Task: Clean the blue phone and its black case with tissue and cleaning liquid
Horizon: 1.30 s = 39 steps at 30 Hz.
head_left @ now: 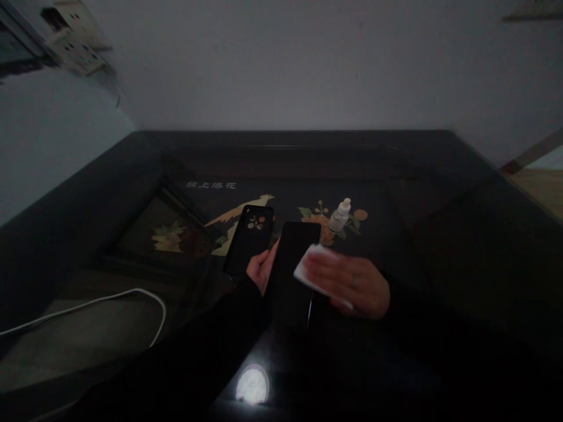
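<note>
Left of the phone [288,266] lay a black case [247,246], with nothing visible inside. The left hand [261,271] gripped the phone's left edge. Over the phone's right side, the right hand [358,284], apart from the left and blurred, held a white cloth [302,271]. A hard wipe against a loose left grip might have made the phone slip. Beyond the phone, rightward, stood a dropper bottle [339,218], its contents unclear.

The room is dim. A pale wall [308,70] rises behind the far edge of the black table [440,240]; power sockets [73,48] sit past its far left corner.
</note>
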### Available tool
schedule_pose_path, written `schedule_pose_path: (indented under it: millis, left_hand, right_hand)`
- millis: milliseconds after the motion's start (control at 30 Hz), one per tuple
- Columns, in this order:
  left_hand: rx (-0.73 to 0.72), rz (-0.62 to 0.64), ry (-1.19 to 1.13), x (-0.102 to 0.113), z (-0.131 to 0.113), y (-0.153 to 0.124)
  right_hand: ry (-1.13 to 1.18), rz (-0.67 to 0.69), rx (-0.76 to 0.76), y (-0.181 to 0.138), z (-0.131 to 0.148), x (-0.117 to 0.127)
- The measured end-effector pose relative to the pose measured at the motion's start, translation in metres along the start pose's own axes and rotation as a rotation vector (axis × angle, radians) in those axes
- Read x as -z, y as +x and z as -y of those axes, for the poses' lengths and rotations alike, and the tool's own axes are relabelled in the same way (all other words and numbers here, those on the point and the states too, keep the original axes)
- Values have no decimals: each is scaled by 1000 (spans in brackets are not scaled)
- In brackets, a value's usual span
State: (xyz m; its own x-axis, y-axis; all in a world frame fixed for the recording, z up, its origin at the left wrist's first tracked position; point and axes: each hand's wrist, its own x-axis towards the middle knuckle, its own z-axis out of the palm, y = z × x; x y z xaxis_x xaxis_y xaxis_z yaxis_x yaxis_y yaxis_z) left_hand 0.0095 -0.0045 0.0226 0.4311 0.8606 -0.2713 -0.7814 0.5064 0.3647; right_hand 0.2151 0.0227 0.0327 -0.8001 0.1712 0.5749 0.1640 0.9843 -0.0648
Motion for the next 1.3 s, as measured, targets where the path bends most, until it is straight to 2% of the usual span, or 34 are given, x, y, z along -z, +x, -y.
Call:
schedule_pose_path:
  millis: [67,133,200,233,300,333,400,467,500,567,667,767,833,900,1000,1067,1100,1167,1300]
  left_hand:
    - [34,28,-39,-2,1,-1]
    - [35,20,-41,-3,2,-1]
    - [-25,-28,-10,-4,3,0]
    - [-50,-44,9,-5,3,0]
    - [-43,-37,46,-6,4,0]
    - [-28,-28,58,-7,5,0]
    - [-39,-36,57,-9,6,-1]
    - [-57,-35,37,-10,7,-1]
    - [-49,-17,30,-10,8,-1]
    - [2,44,32,-9,10,-1]
    - [-15,50,54,-5,10,-2]
    - [-3,31,127,2,7,-2]
    - [28,35,188,7,7,1]
    - [-36,-12,227,14,8,7]
    - [-147,-140,237,24,10,18]
    - [-126,-175,217,29,8,21]
    - [-109,-174,201,29,7,21]
    - [-122,-160,173,25,2,16]
    - [-121,-128,169,9,-1,3]
  right_hand:
    - [-80,-69,-181,-5,-14,0]
    - [-83,-75,-182,-4,-14,0]
    - [-20,-18,-32,3,1,-3]
    - [25,32,104,7,11,-4]
    - [85,59,293,15,28,-7]
    - [93,68,329,18,32,-8]
    - [49,52,240,16,26,-7]
    - [-53,7,23,9,7,-5]
    - [-109,-19,-83,5,-3,-4]
    - [-176,-44,-182,-1,-17,-2]
    - [-162,10,-125,2,-10,-3]
    - [-42,103,115,13,15,-8]
    - [39,105,213,17,24,-9]
    - [113,52,169,15,23,-6]
    - [248,-102,-69,7,12,3]
    - [316,-190,-199,3,7,9]
    - [332,-213,-218,2,7,11]
    - [333,-209,-171,3,10,10]
    - [273,-117,-21,12,21,2]
